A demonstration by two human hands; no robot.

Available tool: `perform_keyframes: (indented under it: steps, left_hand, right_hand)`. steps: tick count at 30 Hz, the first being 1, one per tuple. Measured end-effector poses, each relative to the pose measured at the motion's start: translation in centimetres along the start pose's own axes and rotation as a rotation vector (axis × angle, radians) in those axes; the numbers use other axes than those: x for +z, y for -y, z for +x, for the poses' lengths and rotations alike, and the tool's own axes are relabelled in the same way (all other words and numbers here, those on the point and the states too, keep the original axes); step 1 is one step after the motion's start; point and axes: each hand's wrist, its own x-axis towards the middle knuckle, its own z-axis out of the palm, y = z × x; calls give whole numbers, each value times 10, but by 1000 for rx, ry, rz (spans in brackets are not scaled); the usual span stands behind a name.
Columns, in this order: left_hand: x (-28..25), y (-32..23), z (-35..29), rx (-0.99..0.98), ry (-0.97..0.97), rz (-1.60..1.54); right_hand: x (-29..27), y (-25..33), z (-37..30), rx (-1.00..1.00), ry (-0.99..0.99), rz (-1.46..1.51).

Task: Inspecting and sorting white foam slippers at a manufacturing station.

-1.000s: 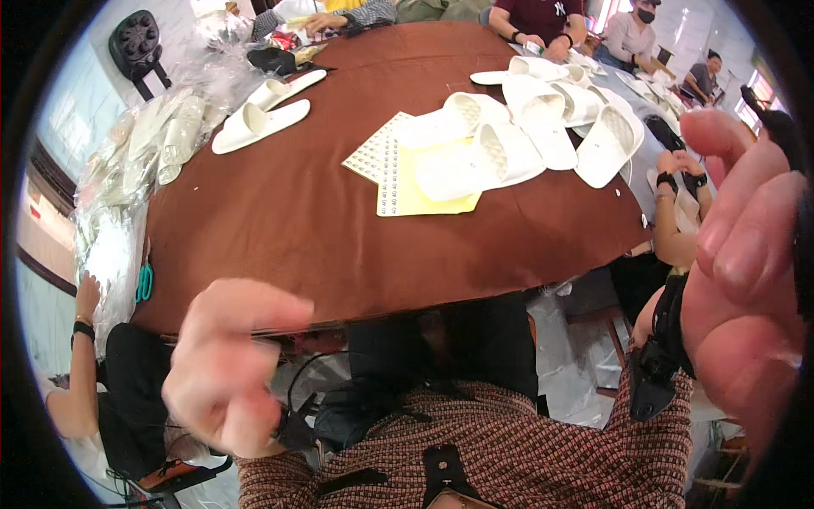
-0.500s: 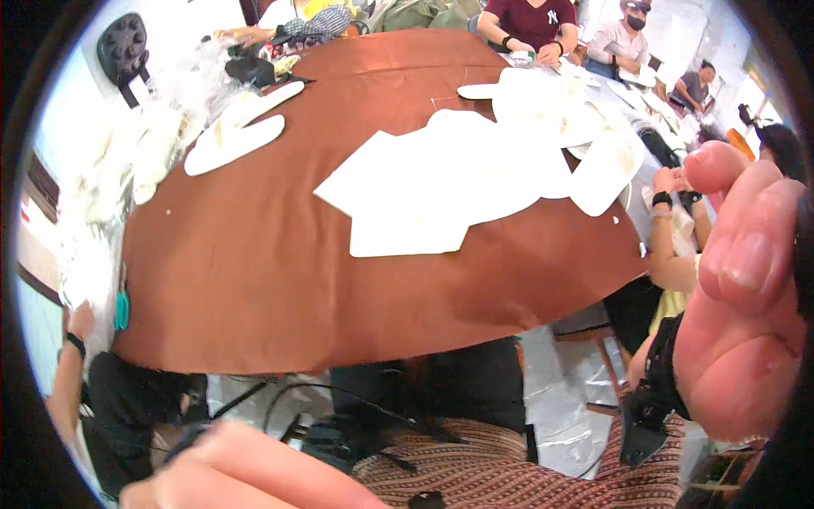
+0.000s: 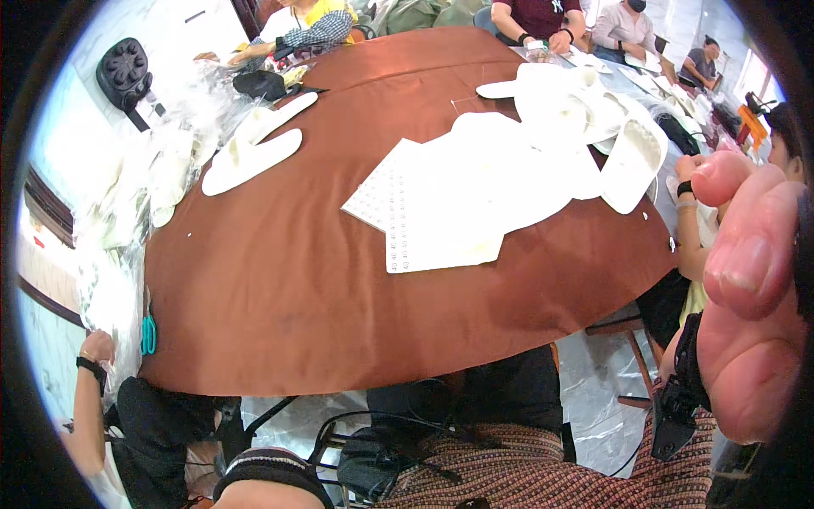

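Observation:
My right hand [image 3: 750, 288] is raised close at the right rim. Its fingers are bent and pressed together, and the picture's dark edge hides whatever they hold. A black strap [image 3: 688, 373] circles that wrist. Of my left hand [image 3: 270, 494], only skin beside a dark wristband [image 3: 273, 465] shows at the lower edge; its fingers are out of view. Both hands are apart from the table [image 3: 280, 297], which has a brown cover. On it lie white sheets [image 3: 449, 199], one with rows of small printed marks, overlapping near several white slippers [image 3: 634, 161].
Two white slippers [image 3: 253, 163] lie at the table's left, beside clear plastic bags [image 3: 114, 229] with pale slippers. Teal-handled scissors [image 3: 149, 335] rest at the left edge. A person's hand [image 3: 97, 346] touches the bags. Other people sit around, one with arms [image 3: 694, 212] close at right.
The table has shifted slightly right and down in view. My left hand has dropped mostly out at the lower edge, its fingers no longer showing. My right hand keeps its bent pose.

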Motion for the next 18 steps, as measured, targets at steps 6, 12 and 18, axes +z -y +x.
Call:
perform_keyframes:
  steps: [6, 12, 18]
  left_hand:
    - [-4, 1, -4, -10, -11, -13]
    - [-5, 2, -8, -21, -20, -18]
    - [-9, 2, -6, -29, -20, -22]
  right_hand:
    - [6, -3, 2, -2, -6, 10]
    - [11, -7, 0, 8, -18, 28]
    - [14, -9, 4, 16, -27, 42]
